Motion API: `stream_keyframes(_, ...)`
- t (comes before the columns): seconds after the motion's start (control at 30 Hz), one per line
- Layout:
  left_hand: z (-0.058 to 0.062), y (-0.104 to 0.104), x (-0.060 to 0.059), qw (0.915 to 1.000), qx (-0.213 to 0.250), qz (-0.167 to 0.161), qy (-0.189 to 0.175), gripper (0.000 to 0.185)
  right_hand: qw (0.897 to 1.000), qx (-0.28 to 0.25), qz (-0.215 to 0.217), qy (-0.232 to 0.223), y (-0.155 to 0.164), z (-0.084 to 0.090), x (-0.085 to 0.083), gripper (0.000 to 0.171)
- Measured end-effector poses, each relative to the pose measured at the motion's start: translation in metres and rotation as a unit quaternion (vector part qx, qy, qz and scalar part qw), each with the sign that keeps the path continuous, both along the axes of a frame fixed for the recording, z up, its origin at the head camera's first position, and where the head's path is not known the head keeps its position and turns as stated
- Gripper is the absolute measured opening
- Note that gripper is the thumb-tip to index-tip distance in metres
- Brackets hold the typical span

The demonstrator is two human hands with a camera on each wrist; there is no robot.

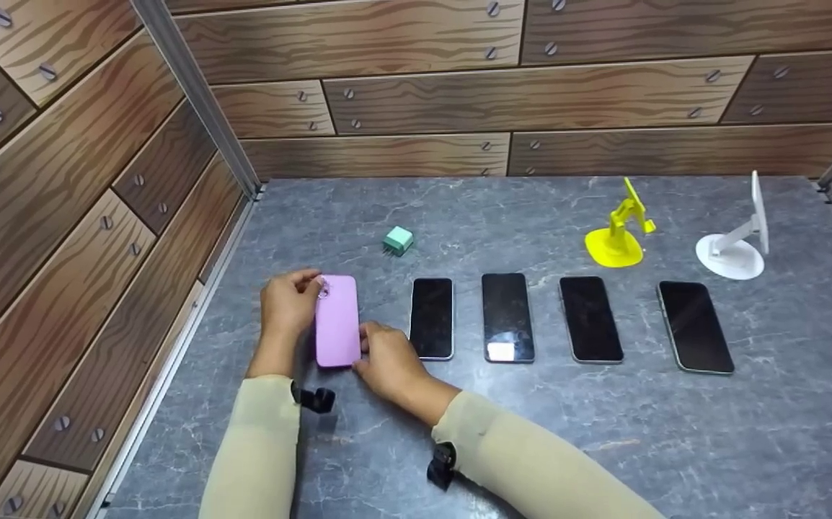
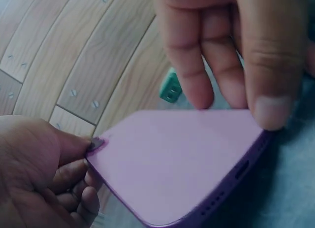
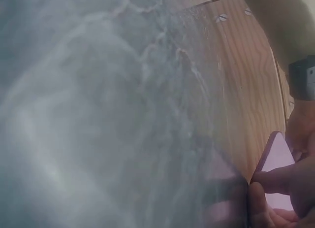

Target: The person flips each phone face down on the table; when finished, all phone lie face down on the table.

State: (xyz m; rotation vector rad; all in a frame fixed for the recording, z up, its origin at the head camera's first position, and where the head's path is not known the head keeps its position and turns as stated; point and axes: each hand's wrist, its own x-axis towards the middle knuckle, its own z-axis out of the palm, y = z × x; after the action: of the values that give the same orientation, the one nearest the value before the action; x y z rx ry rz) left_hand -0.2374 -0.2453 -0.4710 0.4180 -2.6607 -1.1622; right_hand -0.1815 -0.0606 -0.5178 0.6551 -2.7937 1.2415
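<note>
A smartphone with a lilac-pink back (image 1: 337,324) is at the left of the row, back side up, its camera at the top left corner. My left hand (image 1: 288,305) pinches that corner, thumb beside the camera, as the left wrist view also shows. On the opposite side, my right hand (image 1: 390,358) grips the lower right edge, its thumb (image 2: 270,110) by the corner near the charging port. In the right wrist view, part of the pink phone (image 3: 278,159) shows behind the right hand's fingers (image 3: 275,181).
Right of the pink phone lie several dark-screened phones, from the nearest phone (image 1: 431,318) to the farthest phone (image 1: 696,326). Behind stand a green charger plug (image 1: 398,240), a yellow phone stand (image 1: 614,248) and a white phone stand (image 1: 729,256). Wood-patterned walls (image 1: 416,101) border the grey marbled table (image 1: 531,447).
</note>
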Motion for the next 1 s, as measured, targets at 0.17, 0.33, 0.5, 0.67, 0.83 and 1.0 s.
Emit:
stream_keyframes(0.17, -0.008, -0.004, -0.002, 0.9992, 0.001, -0.039, 0.003, 0.03, 1.0, 0.018, -0.001, 0.011, -0.001, -0.001, 0.0, 0.05)
stream_keyframes(0.33, -0.014, -0.008, -0.002, 0.9968, 0.005, -0.076, -0.024, 0.038, 0.999, 0.037, 0.003, 0.026, 0.0, 0.0, 0.001, 0.067)
stream_keyframes(0.5, -0.019, -0.011, -0.002, 0.993, 0.012, -0.109, -0.043, 0.045, 0.999, 0.045, 0.003, 0.028, 0.0, 0.002, 0.002, 0.072)
stream_keyframes(0.67, -0.023, -0.012, -0.004, 0.9907, 0.019, -0.126, -0.048, 0.047, 0.998, 0.048, 0.002, 0.027, 0.0, 0.004, 0.002, 0.069)
stream_keyframes(0.83, -0.025, -0.014, -0.005, 0.9899, 0.021, -0.128, -0.057, 0.046, 0.998, 0.058, 0.01, 0.026, 0.0, 0.002, 0.002, 0.063)
stream_keyframes(1.0, -0.029, -0.019, -0.006, 0.99, 0.012, -0.127, -0.06, 0.046, 0.997, 0.062, 0.022, 0.033, -0.002, -0.007, -0.001, 0.06)
